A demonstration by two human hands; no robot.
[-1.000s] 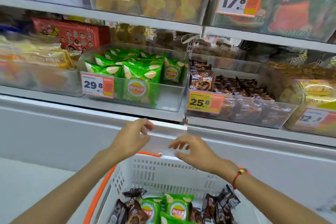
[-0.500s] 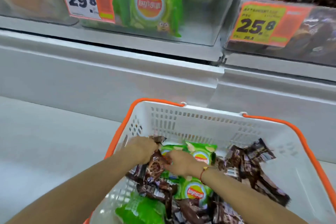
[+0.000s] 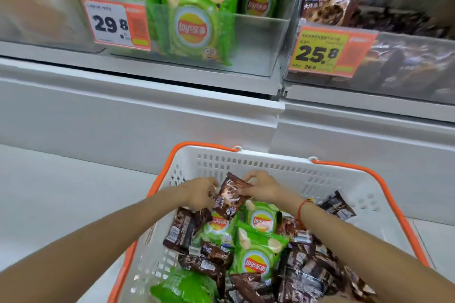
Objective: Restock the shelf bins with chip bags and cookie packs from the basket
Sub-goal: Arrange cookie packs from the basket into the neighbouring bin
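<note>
My right hand (image 3: 264, 188) pinches the upper right edge of 1 brown cookie pack (image 3: 230, 198), thumb and fingers curled on the wrapper; my left hand (image 3: 200, 194) is curled at the pack's lower left side, touching it, though I cannot tell how firmly it grips or whether it has another wrapper too. The pack is lifted just above the pile in the white basket (image 3: 270, 162), tilted, its long axis running from upper right down to lower left between my 2 hands. From the pack, the cookie bin (image 3: 406, 61) with the 25.8 tag (image 3: 327, 53) lies up and to the right, well apart, so my right hand is the nearer one for the carry; the chip bin (image 3: 258, 32) with the 29.8 tag (image 3: 115, 24) lies up and slightly left of the pack. Below the pack, green chip bags (image 3: 256, 256) and more brown packs fill the basket. Compared with half a second ago, both hands have risen from deep in the pile and the pack is now clear of the others; 1 second ago my hands were empty above the basket rim.
</note>
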